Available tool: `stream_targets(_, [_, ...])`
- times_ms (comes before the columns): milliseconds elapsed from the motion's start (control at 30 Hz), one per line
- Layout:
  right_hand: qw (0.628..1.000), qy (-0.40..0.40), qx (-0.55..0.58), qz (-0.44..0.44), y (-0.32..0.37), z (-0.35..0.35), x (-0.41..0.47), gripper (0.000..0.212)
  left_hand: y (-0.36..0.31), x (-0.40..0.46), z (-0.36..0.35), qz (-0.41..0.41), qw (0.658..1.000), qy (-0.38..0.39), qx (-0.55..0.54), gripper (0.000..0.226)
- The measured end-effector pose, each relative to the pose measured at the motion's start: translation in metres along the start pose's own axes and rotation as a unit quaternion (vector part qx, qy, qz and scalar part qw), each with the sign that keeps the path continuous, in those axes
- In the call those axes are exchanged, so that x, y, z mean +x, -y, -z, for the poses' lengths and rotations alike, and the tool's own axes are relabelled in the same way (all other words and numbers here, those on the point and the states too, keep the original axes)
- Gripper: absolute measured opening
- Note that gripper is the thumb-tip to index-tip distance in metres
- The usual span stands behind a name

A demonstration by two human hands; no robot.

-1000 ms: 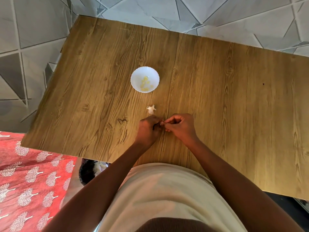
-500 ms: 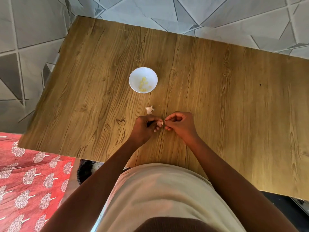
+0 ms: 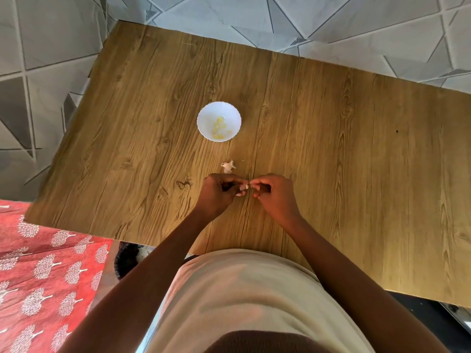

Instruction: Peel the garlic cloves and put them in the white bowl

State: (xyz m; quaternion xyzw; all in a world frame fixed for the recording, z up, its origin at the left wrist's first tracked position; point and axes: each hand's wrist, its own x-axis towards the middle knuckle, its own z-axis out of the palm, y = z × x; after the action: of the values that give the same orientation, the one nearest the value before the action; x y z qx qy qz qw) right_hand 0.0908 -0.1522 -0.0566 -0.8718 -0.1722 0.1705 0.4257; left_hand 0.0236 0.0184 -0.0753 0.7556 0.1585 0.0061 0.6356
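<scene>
— Garlic clove (image 3: 246, 187) sits pinched between left hand (image 3: 218, 193) and right hand (image 3: 274, 196), fingers curled on it over the surface (image 3: 356, 149).
— Light, slick; I'd grip its ends. Peels (image 3: 227, 166), then white bowl (image 3: 204, 118) holding cloves, lie beyond.

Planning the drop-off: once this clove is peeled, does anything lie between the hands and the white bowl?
Only a small pile of white garlic skin lies on the brown wooden table between the small garlic clove and the white scalloped bowl. Being flat, it shouldn't block a lifted hand.
</scene>
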Motion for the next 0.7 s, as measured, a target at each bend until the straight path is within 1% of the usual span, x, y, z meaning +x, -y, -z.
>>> stream_targets(100, [0.997, -0.026, 0.071, -0.032, 0.0028, 0.0019, -0.0002, 0.018, 0.0002, -0.0022, -0.0026, -0.004, 1.000, -0.008, -0.002, 0.015])
stream_targets(167, [0.990, -0.028, 0.129, -0.053, 0.0059, 0.0027, -0.0002, 0.016, 0.0008, -0.0029, -0.0038, -0.005, 1.000, -0.014, -0.003, 0.016])
stream_targets(267, [0.980, -0.022, 0.182, -0.073, 0.0080, 0.0025, -0.0008, 0.014, 0.0003, -0.0031, -0.0037, 0.002, 1.000, -0.015, -0.021, 0.016])
stream_targets(367, [0.973, -0.012, 0.215, -0.088, 0.0080, 0.0012, -0.0013, 0.013, 0.0029, -0.0024, -0.0029, -0.007, 1.000, -0.016, -0.014, 0.015])
stream_targets(533, [0.955, -0.009, 0.270, -0.120, 0.0045, 0.0016, -0.0025, 0.017, 0.0041, -0.0034, -0.0055, 0.009, 1.000, -0.018, -0.020, 0.019])
stream_targets(700, [0.946, -0.008, 0.293, -0.136, 0.0017, -0.0001, -0.0058, 0.019, 0.0057, -0.0014, -0.0008, 0.015, 1.000, 0.007, 0.000, 0.021])
